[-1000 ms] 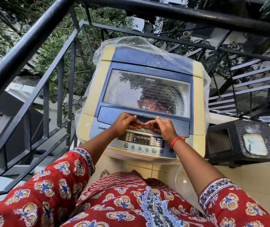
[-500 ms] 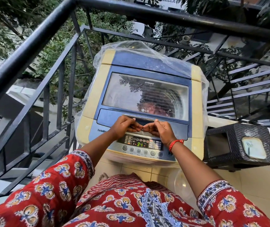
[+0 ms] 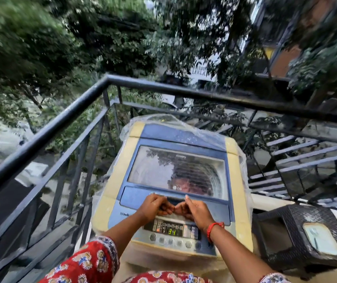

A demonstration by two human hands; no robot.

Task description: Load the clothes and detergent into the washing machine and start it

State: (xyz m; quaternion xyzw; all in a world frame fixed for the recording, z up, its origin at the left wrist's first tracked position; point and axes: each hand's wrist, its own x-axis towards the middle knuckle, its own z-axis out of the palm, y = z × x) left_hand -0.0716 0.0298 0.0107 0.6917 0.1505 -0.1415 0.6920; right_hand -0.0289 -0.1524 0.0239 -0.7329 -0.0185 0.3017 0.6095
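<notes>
A top-loading washing machine (image 3: 118,180), cream and blue, stands in a railing corner with clear plastic draped over its back. Its glass lid (image 3: 163,168) is down, and the drum shows dimly through it. The control panel (image 3: 173,231) is lit and its display reads 34. My left hand (image 3: 153,208) and my right hand (image 3: 196,210) rest side by side on the lid's front strip, just below the handle recess (image 3: 173,198). Their fingers are curled and the knuckles touch. A red thread circles my right wrist. No clothes or detergent are visible outside the machine.
A black metal railing (image 3: 61,123) closes in the machine on the left and behind it. A dark woven stool (image 3: 298,237) stands at its right. Metal stairs (image 3: 306,160) drop away at the back right. Trees fill the background.
The camera has tilted up, so more trees and railing show and the machine sits lower in view. Both hands stay at the lid's front. The display went from flashing digits to 34.
</notes>
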